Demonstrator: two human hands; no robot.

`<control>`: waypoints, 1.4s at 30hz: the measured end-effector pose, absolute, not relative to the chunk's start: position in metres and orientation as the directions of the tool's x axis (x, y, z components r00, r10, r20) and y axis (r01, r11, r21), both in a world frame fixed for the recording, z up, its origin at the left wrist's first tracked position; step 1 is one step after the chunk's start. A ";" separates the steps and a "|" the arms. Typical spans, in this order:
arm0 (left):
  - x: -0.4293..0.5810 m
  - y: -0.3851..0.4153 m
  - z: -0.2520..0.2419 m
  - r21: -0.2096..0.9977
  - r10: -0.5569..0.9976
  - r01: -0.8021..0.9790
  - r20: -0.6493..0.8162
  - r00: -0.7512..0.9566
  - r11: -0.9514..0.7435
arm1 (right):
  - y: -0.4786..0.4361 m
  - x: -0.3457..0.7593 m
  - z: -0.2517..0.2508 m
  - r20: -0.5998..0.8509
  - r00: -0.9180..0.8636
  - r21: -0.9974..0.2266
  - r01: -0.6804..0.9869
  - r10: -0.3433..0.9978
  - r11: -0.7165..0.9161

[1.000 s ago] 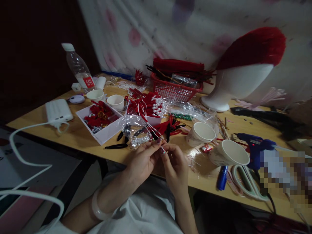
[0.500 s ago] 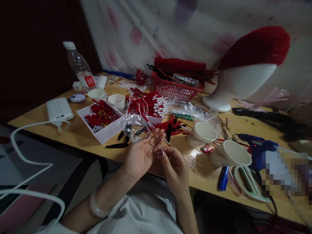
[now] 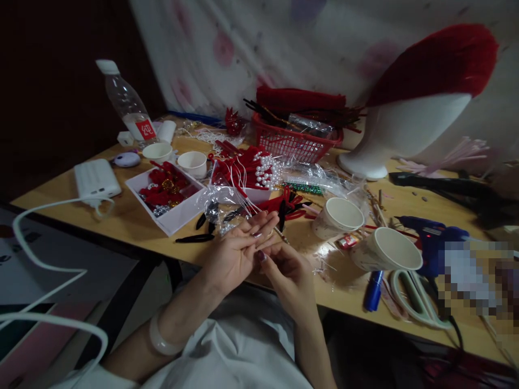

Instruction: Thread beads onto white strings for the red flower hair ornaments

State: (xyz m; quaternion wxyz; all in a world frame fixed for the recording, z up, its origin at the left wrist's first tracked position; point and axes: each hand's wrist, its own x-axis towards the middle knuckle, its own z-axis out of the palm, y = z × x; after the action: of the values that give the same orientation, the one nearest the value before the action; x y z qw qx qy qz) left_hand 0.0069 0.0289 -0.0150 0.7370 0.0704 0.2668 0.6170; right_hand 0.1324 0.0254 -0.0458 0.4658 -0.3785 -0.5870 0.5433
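Observation:
My left hand (image 3: 237,254) is palm up over the table's front edge, fingers stretched out and thumb laid across them. Close against it, my right hand (image 3: 290,273) has its fingers curled and thumb pressed to them near the left palm. Whatever the right fingertips pinch is too small or hidden to make out. Just beyond the fingers shows a thin gold-coloured stick (image 3: 281,235); whether it touches a hand I cannot tell. Behind the hands are clear plastic wrapping (image 3: 225,202) and red pieces tipped with white pearl beads (image 3: 267,170).
A white box (image 3: 178,213) holds red and gold ornaments at left. Paper cups (image 3: 344,216), a blue marker (image 3: 373,292), scissors (image 3: 419,300) and a blue glue gun (image 3: 436,237) stand or lie at right. Behind are a red basket (image 3: 298,141) and a white mannequin head (image 3: 409,129).
My left thumb has folded inward over the fingers, covering the small shiny item seen there before. My right hand stays close to the left palm. The view has shifted slightly.

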 end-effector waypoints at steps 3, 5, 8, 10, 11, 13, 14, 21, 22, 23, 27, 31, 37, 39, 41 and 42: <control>0.007 0.029 -0.012 0.406 0.926 -0.870 -0.355 0.131 0.279 | 0.026 0.132 -0.045 0.119 -0.289 -0.992 -0.077 0.950 0.101; 0.007 0.029 -0.010 0.381 0.909 -0.871 -0.389 0.152 0.309 | 0.026 0.133 -0.045 0.113 -0.291 -0.992 -0.084 0.950 0.092; 0.007 0.029 -0.010 0.347 0.896 -0.880 -0.409 0.171 0.326 | 0.026 0.134 -0.045 0.107 -0.298 -0.993 -0.080 0.948 0.087; 0.008 0.029 -0.010 0.348 0.895 -0.879 -0.413 0.169 0.327 | 0.026 0.134 -0.044 0.104 -0.312 -0.994 -0.075 0.944 0.084; 0.008 0.029 -0.011 0.356 0.895 -0.875 -0.413 0.168 0.328 | 0.027 0.134 -0.044 0.100 -0.323 -0.994 -0.073 0.941 0.080; 0.009 0.029 -0.010 0.378 0.897 -0.866 -0.411 0.161 0.328 | 0.027 0.135 -0.044 0.088 -0.340 -0.995 -0.071 0.936 0.068; 0.009 0.029 -0.010 0.387 0.899 -0.862 -0.409 0.158 0.327 | 0.028 0.135 -0.044 0.082 -0.344 -0.996 -0.071 0.935 0.061; 0.011 0.027 -0.008 0.395 0.891 -0.856 -0.430 0.148 0.333 | 0.027 0.135 -0.045 0.053 -0.344 -0.997 -0.077 0.937 0.028; 0.011 0.027 -0.008 0.397 0.892 -0.859 -0.430 0.139 0.325 | 0.027 0.135 -0.045 0.049 -0.342 -0.997 -0.080 0.938 0.023; 0.011 0.027 -0.008 0.398 0.895 -0.861 -0.426 0.133 0.317 | 0.027 0.135 -0.045 0.044 -0.340 -0.997 -0.081 0.939 0.018; 0.011 0.027 -0.012 0.407 0.910 -0.863 -0.393 0.130 0.299 | 0.027 0.135 -0.044 0.021 -0.340 -0.997 -0.078 0.940 -0.006; 0.012 0.026 -0.013 0.417 0.922 -0.866 -0.368 0.117 0.276 | 0.028 0.135 -0.044 0.029 -0.344 -0.996 -0.084 0.939 0.000; 0.013 0.025 -0.012 0.425 0.921 -0.859 -0.370 0.122 0.285 | 0.027 0.135 -0.044 0.027 -0.334 -0.997 -0.073 0.942 0.003; 0.013 0.025 -0.012 0.434 0.925 -0.855 -0.358 0.125 0.283 | 0.027 0.135 -0.044 0.026 -0.339 -0.997 -0.076 0.941 0.000; 0.013 0.026 -0.014 0.449 0.935 -0.852 -0.335 0.118 0.269 | 0.027 0.135 -0.045 0.025 -0.342 -0.997 -0.076 0.939 -0.001; 0.013 0.025 -0.015 0.457 0.940 -0.850 -0.323 0.114 0.261 | 0.027 0.135 -0.045 0.026 -0.344 -0.997 -0.077 0.939 0.000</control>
State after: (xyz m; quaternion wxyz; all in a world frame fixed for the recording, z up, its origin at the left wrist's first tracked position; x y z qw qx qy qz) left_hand 0.0130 0.0254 -0.0146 0.7422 0.0792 0.2818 0.6029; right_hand 0.1354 0.0266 -0.0450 0.4267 -0.3823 -0.5638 0.5949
